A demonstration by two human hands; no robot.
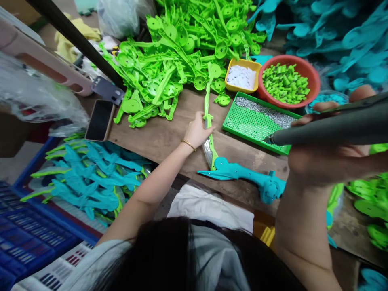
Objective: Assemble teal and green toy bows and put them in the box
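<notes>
While the left hand point(198, 131) reaches forward across the wooden workbench point(165, 137), its fingers are closed over a long green plastic part point(209, 117), pressing it to the board; a thin gold bangle point(188, 144) circles the wrist. The right hand point(327, 157), raised close to the camera, is wrapped tightly around a grey electric screwdriver point(333, 127), whose tip hangs over a green perforated tray point(257, 121) strewn with small silvery screws. The green part is slim and glossy, its lower end meeting a teal moulded piece point(242, 173) that lies near the bench's front edge. Behind it, a tangled heap of matching green parts point(178, 52) fills the bench; a red bowl point(312, 76) holds small green pieces, a yellow tub point(242, 76) white bits. A dark phone point(100, 120) rests at the left.
</notes>
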